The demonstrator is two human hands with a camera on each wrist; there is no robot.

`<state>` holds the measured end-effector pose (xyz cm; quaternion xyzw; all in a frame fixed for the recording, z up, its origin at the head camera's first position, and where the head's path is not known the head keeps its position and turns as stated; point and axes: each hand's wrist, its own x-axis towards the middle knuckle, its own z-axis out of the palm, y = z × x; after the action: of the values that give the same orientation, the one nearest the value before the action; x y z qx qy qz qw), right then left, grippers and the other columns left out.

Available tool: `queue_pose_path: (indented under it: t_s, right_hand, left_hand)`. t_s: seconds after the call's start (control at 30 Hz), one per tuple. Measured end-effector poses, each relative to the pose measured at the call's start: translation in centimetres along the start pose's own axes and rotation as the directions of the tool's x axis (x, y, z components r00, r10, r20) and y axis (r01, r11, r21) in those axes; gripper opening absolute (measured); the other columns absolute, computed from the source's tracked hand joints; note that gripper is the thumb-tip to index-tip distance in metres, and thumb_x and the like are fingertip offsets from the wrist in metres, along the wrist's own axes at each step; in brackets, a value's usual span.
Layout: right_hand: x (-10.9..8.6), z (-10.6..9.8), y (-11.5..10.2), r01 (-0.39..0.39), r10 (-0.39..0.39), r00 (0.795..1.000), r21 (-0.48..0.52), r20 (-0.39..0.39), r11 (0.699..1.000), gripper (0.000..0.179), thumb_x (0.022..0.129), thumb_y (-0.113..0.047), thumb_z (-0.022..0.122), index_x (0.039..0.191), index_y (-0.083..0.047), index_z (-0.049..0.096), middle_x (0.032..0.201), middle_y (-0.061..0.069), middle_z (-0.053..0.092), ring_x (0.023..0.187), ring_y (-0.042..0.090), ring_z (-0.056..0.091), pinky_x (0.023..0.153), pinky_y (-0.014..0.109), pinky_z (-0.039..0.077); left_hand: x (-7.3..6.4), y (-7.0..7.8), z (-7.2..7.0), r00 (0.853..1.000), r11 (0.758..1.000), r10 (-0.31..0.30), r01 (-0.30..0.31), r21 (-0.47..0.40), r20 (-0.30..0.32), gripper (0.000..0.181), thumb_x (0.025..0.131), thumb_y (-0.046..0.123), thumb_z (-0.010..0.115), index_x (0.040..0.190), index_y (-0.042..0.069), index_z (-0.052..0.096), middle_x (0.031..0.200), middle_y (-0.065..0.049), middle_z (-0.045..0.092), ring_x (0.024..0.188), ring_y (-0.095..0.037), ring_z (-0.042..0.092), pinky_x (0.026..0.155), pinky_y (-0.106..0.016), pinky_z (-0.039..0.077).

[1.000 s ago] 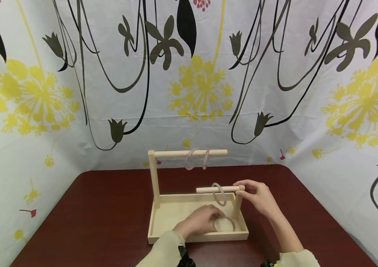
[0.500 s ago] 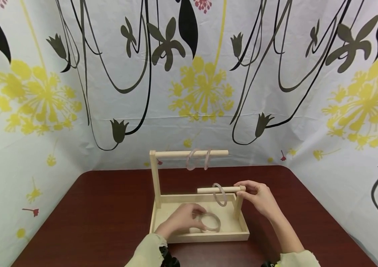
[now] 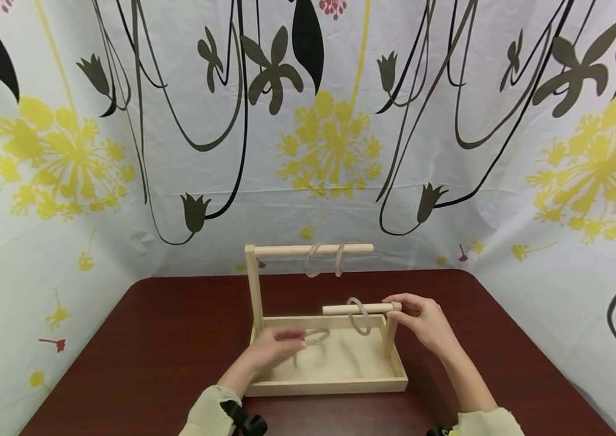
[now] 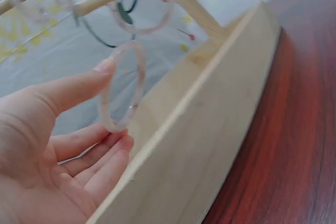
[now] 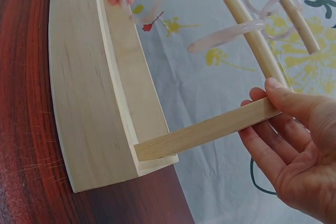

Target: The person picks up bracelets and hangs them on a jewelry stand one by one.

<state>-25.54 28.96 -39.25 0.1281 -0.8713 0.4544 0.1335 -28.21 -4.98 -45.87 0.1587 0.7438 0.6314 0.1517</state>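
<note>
My left hand [image 3: 272,350] pinches a translucent pinkish bangle [image 4: 140,74] between thumb and fingertips, over the left part of a pale wooden tray stand [image 3: 335,386]. In the left wrist view the bangle stands nearly upright, its middle open. At the right, my right hand [image 3: 422,321] grips the top of the short post [image 5: 210,129], where the lower bar [image 3: 335,310] joins it. One bangle [image 3: 365,324] hangs on that lower bar. Two more bangles [image 3: 339,261] hang from the upper bar [image 3: 281,250], apart from both hands.
The stand rests on a dark red wooden table [image 3: 177,339]. A tall post [image 3: 254,287] at the left carries the upper bar. Behind and at the sides hangs a white curtain [image 3: 308,212] with flower prints.
My left hand has lifted the bangle from the tray floor and carried it leftward and up. The right hand keeps its hold on the short post.
</note>
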Motion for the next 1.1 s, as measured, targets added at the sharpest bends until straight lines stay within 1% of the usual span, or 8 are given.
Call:
queue_pose_path:
  t_s: [0.1,0.2,0.4,0.5,0.57,0.8,0.97,1.1]
  right_hand:
    - [0.0,0.0,-0.1,-0.002,0.002,1.0,-0.003,0.0,1.0,0.026,0.087,-0.011,0.076,0.112,-0.004,0.072,0.106,0.015,0.074,0.087,-0.003,0.068,0.075,0.019,0.055]
    - [0.1,-0.1,-0.2,-0.011,0.011,1.0,-0.009,-0.002,1.0,0.027,0.088,-0.011,0.076,0.113,-0.003,0.072,0.106,0.014,0.075,0.088,-0.003,0.068,0.075,0.019,0.054]
    - [0.1,-0.2,-0.2,-0.033,0.033,0.999,-0.008,0.005,0.999,0.029,0.088,-0.012,0.075,0.115,-0.002,0.071,0.107,0.015,0.074,0.088,-0.003,0.068,0.076,0.019,0.054]
    - [0.0,-0.2,-0.3,-0.031,0.031,0.999,-0.001,0.006,1.0,0.028,0.088,-0.013,0.075,0.114,-0.003,0.071,0.107,0.015,0.074,0.088,-0.003,0.068,0.076,0.019,0.054]
    - [0.0,-0.1,-0.3,-0.03,0.03,1.0,0.0,0.007,1.0,0.028,0.088,-0.015,0.076,0.113,-0.005,0.072,0.107,0.014,0.075,0.088,-0.003,0.068,0.076,0.019,0.054]
    - [-0.1,0.1,-0.1,-0.036,0.036,0.999,-0.001,0.012,0.999,0.028,0.088,-0.017,0.076,0.113,-0.006,0.072,0.106,0.013,0.075,0.089,-0.002,0.068,0.077,0.019,0.054]
    - [0.0,0.0,0.1,-0.03,0.031,0.999,-0.011,0.011,0.999,0.028,0.088,-0.017,0.076,0.113,-0.006,0.072,0.105,0.013,0.075,0.088,-0.002,0.068,0.076,0.019,0.054]
    - [0.2,-0.1,0.0,-0.022,0.022,1.0,-0.004,0.007,1.0,0.028,0.088,-0.017,0.076,0.113,-0.006,0.072,0.106,0.014,0.075,0.088,-0.002,0.068,0.076,0.019,0.054]
  left_hand:
    - [-0.1,0.0,-0.4,1.0,0.981,-0.03,0.028,-0.192,-0.003,0.051,0.094,0.015,0.069,0.137,-0.008,0.054,0.133,-0.02,0.061,0.108,-0.009,0.061,0.096,-0.024,0.051]
    - [0.0,0.2,-0.7,0.999,0.936,-0.033,0.035,-0.349,0.011,0.055,0.097,0.013,0.064,0.142,-0.011,0.045,0.138,-0.016,0.056,0.113,-0.007,0.059,0.101,-0.023,0.048]
    - [0.4,0.8,-0.1,1.0,0.851,0.01,-0.007,-0.525,0.003,0.053,0.1,0.006,0.056,0.145,-0.015,0.036,0.132,-0.012,0.062,0.119,-0.01,0.062,0.103,-0.02,0.048]
    - [0.5,1.4,0.7,0.999,0.831,0.032,-0.022,-0.555,0.007,0.053,0.1,0.004,0.056,0.145,-0.015,0.036,0.126,-0.007,0.065,0.121,-0.012,0.062,0.103,-0.02,0.048]
    - [0.5,1.6,1.3,0.999,0.836,0.039,-0.027,-0.548,0.011,0.053,0.099,0.004,0.057,0.144,-0.015,0.038,0.126,-0.006,0.063,0.118,-0.01,0.062,0.102,-0.02,0.048]
    - [1.0,1.3,2.9,0.997,0.88,0.071,-0.057,-0.472,0.012,0.054,0.097,0.005,0.06,0.143,-0.014,0.04,0.128,-0.009,0.058,0.111,-0.006,0.058,0.096,-0.017,0.05]
    - [1.5,1.3,3.7,0.997,0.902,0.079,-0.065,-0.428,0.017,0.054,0.095,0.001,0.061,0.144,-0.011,0.042,0.142,-0.026,0.051,0.123,-0.015,0.056,0.1,-0.021,0.05]
    - [2.0,1.7,4.2,0.996,0.918,0.083,-0.07,-0.39,0.018,0.059,0.093,0.002,0.065,0.145,-0.009,0.04,0.149,-0.03,0.044,0.137,-0.028,0.05,0.104,-0.028,0.05]
